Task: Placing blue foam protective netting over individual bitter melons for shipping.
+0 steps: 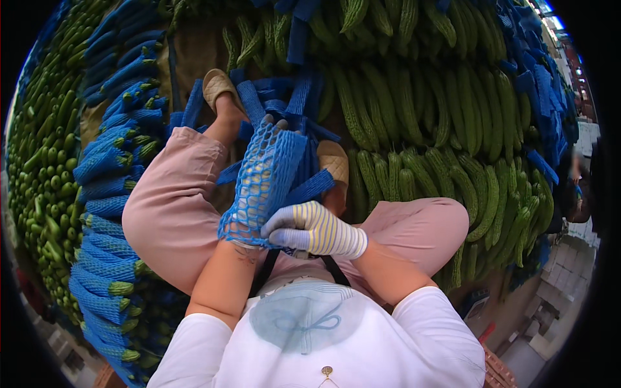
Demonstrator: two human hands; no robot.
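A blue foam net sleeve is stretched over my left hand, which wears a light glove and points away from me. Two grey fingertips stick out of the sleeve's far end; the mesh partly covers the other fingers, which look stretched out. At the left wrist, my right hand, in a white glove with yellow and grey stripes, pinches the sleeve's near edge. More flat blue net sleeves lie in a loose pile between my feet, just beyond the left hand.
Long, bumpy green bitter gourds lie in rows ahead and to the right. Sleeved gourds are stacked along my left, with a heap of bare green gourds farther left. More blue sleeves lie at the far right.
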